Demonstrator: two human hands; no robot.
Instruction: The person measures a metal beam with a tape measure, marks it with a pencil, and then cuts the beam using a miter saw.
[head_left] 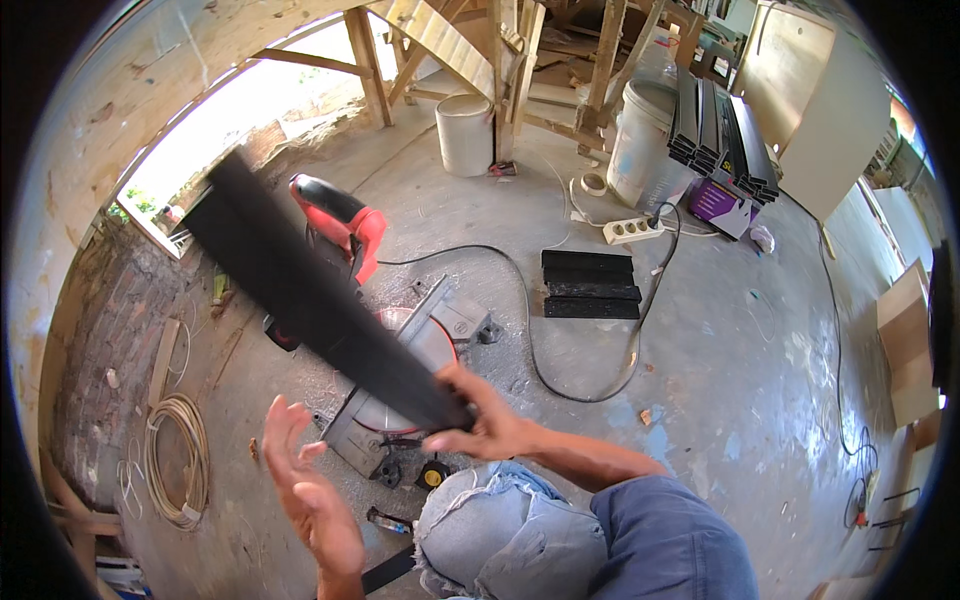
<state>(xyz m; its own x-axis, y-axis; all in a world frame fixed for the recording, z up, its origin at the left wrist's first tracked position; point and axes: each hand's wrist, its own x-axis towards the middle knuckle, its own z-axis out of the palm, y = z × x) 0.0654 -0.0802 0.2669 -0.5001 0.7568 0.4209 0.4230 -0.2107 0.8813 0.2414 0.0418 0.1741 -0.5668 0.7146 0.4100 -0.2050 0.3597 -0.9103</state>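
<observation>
A long black bar [315, 305], blurred by motion, slants up to the far left. My right hand [487, 418] is closed around its near end. Fingers apart and holding nothing, my left hand [318, 505] is raised to the left of that end. Under the bar stands a mitre saw with a red and black handle [368, 232] and a grey metal base [460, 312]; the bar hides part of it. Beside the saw's near edge lies a black and yellow tape measure [433, 474]. Several short black pieces [590, 284] lie side by side on the floor.
A black cable runs from the saw to a power strip [632, 231]. Long black profiles [715, 135] rest by a white bucket [640, 135] and a purple box [722, 207]. Coiled cable [180, 470] lies at left. A white container [465, 140] stands near wooden framing.
</observation>
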